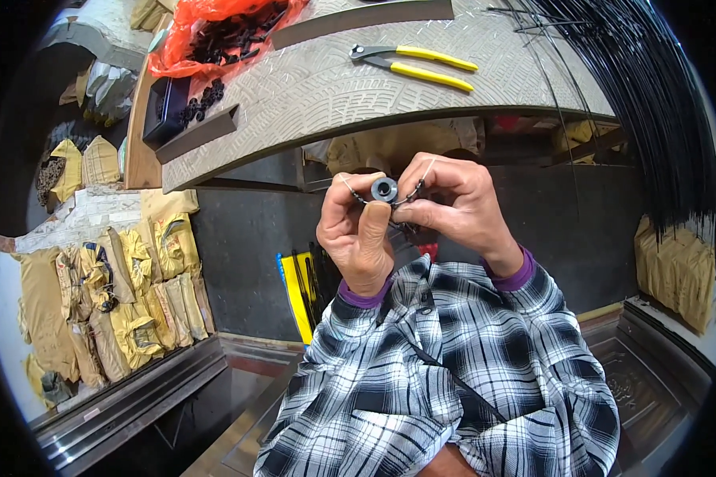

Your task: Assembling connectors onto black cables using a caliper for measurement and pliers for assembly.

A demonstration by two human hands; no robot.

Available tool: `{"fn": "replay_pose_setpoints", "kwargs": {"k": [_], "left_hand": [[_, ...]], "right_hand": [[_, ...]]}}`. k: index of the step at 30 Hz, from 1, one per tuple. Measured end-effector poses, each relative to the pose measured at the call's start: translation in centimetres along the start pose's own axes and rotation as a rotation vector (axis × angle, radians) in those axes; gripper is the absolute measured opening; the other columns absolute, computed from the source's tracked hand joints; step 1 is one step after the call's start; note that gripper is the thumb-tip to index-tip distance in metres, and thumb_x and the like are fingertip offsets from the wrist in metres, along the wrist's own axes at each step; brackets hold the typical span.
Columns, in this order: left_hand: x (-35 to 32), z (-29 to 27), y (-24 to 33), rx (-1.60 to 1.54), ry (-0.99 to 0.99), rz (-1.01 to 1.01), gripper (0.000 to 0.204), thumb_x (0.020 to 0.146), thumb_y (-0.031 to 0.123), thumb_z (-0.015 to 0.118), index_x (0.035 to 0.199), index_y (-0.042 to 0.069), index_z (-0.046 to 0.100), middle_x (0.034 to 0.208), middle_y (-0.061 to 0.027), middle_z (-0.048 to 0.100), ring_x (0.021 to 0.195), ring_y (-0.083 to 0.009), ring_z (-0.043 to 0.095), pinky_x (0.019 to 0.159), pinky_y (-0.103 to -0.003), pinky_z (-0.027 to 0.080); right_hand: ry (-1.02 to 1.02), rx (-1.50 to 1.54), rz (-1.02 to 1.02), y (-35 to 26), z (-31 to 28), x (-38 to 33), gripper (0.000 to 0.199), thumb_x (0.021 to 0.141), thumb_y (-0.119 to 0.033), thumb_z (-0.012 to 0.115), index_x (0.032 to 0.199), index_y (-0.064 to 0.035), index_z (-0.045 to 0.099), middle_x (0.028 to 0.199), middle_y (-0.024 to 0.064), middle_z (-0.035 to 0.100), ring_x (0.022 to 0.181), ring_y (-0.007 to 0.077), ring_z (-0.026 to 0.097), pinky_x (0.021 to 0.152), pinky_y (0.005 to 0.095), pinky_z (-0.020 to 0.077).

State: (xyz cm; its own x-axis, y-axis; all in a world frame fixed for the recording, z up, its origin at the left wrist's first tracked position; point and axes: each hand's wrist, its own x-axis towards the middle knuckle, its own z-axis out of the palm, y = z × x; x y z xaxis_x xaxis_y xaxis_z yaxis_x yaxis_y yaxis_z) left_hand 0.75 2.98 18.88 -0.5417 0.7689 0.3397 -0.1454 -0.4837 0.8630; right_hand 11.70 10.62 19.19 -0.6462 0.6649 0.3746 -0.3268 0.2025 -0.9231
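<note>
Both of my hands are raised close together in front of the table's near edge. Between the thumb and fingers of my left hand (356, 230) is a small round black ring-shaped part (384, 190) with a hole through its middle. My right hand (457, 203) pinches a thin dark strand (416, 191) with small black pieces on it, right beside the ring. Fine pale ends stick up from the strand at both hands. How the strand joins the ring is hidden by my fingers.
On the patterned table (318, 103) lie yellow-handled nippers (418, 65). A red plastic bag (184, 36) of small black parts and a dark box (167, 111) sit at the left. Long black strands (644, 95) hang over the right side. Wrapped brown packages (119, 294) are stacked at left.
</note>
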Motion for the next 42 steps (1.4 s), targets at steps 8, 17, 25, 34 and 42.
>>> {"fn": "replay_pose_setpoints", "kwargs": {"k": [8, 17, 25, 34, 42], "left_hand": [[-0.1, -3.0, 0.8, -0.089, -0.234, -0.164, 0.036, 0.079, 0.031, 0.066, 0.090, -0.001, 0.054, 0.081, -0.0045, 0.048, 0.073, -0.0117, 0.046, 0.067, -0.022, 0.037], [-0.3, -4.4, 1.1, -0.152, -0.366, -0.245, 0.040, 0.079, 0.036, 0.066, 0.088, -0.002, 0.058, 0.074, -0.0043, 0.053, 0.069, -0.0100, 0.045, 0.064, -0.024, 0.036], [-1.2, -4.2, 0.7, -0.146, -0.232, -0.210, 0.032, 0.079, 0.028, 0.068, 0.086, 0.001, 0.052, 0.077, -0.0024, 0.046, 0.069, -0.0108, 0.042, 0.063, -0.024, 0.036], [-2.0, -3.8, -0.3, -0.104, -0.066, -0.167, 0.031, 0.078, 0.024, 0.068, 0.090, -0.002, 0.055, 0.083, -0.0055, 0.052, 0.078, -0.0124, 0.047, 0.073, -0.025, 0.038], [-2.7, -3.2, -0.8, -0.023, 0.016, -0.133, 0.034, 0.084, 0.021, 0.061, 0.106, -0.003, 0.052, 0.100, -0.0093, 0.055, 0.091, -0.0150, 0.054, 0.082, -0.026, 0.043]], "right_hand": [[-0.134, 0.041, -0.020, 0.8, 0.8, 0.2, 0.025, 0.060, -0.006, 0.079, 0.068, -0.0026, 0.056, 0.067, 0.0005, 0.053, 0.061, 0.0076, 0.049, 0.051, 0.0233, 0.0344], [-0.344, 0.328, 0.177, 1.2, -0.1, 0.8, 0.024, 0.062, -0.008, 0.078, 0.070, -0.0015, 0.056, 0.069, 0.0017, 0.052, 0.063, 0.0094, 0.049, 0.055, 0.0236, 0.0384], [-0.303, 0.145, 0.082, 1.1, 0.3, 1.0, 0.022, 0.066, -0.010, 0.073, 0.078, -0.0005, 0.057, 0.073, 0.0039, 0.054, 0.066, 0.0126, 0.053, 0.059, 0.0245, 0.0422], [0.266, -0.656, -0.377, 1.4, 4.2, -2.4, 0.040, 0.064, -0.003, 0.070, 0.101, 0.0052, 0.057, 0.086, 0.0162, 0.063, 0.073, 0.0269, 0.064, 0.059, 0.0295, 0.0513], [0.153, -0.488, -0.267, 1.5, 3.1, -2.3, 0.035, 0.063, 0.003, 0.068, 0.096, 0.0032, 0.056, 0.080, 0.0134, 0.062, 0.064, 0.0234, 0.062, 0.054, 0.0291, 0.0488]]}}
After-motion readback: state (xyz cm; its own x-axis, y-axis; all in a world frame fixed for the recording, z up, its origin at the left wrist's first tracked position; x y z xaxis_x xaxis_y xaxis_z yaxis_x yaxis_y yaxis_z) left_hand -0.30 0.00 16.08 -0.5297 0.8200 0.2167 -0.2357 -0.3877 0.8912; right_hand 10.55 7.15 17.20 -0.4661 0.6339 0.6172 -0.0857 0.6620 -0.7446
